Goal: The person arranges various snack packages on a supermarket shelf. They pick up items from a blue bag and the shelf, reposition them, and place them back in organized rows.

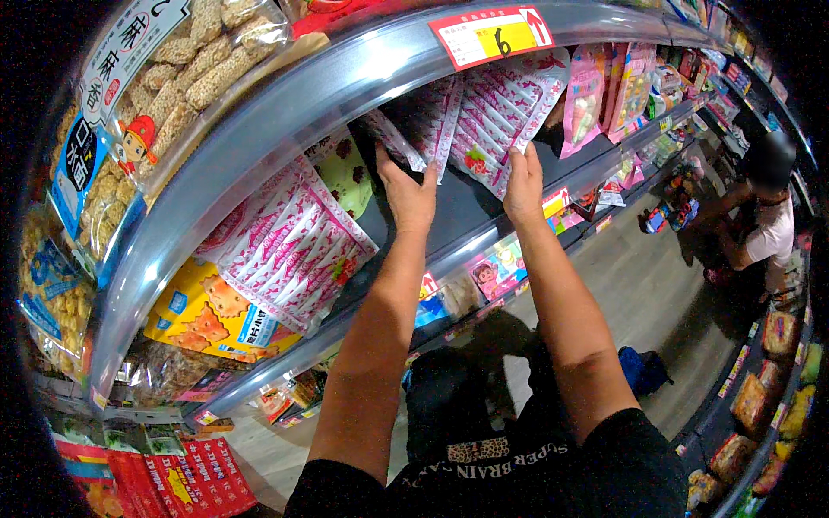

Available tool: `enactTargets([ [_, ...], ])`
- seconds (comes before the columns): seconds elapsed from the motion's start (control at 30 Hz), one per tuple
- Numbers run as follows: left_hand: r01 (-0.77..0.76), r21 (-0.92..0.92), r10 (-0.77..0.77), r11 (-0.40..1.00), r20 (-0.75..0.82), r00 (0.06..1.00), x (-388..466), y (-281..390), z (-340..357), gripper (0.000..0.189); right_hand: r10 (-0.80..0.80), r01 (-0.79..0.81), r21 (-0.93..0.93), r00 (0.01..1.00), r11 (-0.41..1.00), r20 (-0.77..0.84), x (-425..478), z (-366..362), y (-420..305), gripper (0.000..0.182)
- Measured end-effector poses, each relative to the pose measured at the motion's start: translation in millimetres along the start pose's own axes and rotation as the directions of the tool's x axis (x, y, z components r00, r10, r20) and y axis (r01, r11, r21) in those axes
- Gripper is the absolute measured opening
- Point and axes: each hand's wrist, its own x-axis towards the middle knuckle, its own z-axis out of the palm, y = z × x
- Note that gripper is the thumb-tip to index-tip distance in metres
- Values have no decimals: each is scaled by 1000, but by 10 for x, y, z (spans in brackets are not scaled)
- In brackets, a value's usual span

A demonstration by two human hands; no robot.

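Observation:
My left hand (409,197) reaches into a shelf, its fingers and thumb on the lower edge of a pink-and-white snack packet (440,116). Beside it, my right hand (523,188) grips the lower right edge of another pink-and-white packet (502,113) with a strawberry print. This second packet lies tilted against the first under the upper shelf's rim, which hides their far ends. Left of my hands, a similar packet (291,246) of wrapped sticks rests on a yellow biscuit bag (207,314). A green bag (346,171) lies behind it.
The upper shelf's clear rim (259,116) curves above my hands, with a price tag (492,37) on it. Sesame snack bags (194,71) stand above left. Pink candy bags (583,97) hang at right. Another person (767,220) is in the aisle, near shelves of packaged bread (748,401).

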Motion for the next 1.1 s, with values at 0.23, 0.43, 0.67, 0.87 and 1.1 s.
enactTargets([
  [0.23,-1,-13,1,1000,4,1000,32,8,24,84,21,-22,87,1000,996,11,-6,33,-28,30],
  [0.43,-39,121,33,992,48,998,166,102,162,88,22,-17,-68,997,998,68,8,7,-2,31],
  [0.67,74,391,-106,917,61,993,226,33,171,85,86,-81,-44,989,996,122,34,-4,36,30],
  [0.87,129,496,-184,859,65,981,162,144,195,72,66,-40,-218,992,975,109,19,-20,-15,30],
  [1.1,42,528,-85,848,57,995,241,68,264,67,-48,94,-400,991,912,124,-12,19,-129,35],
])
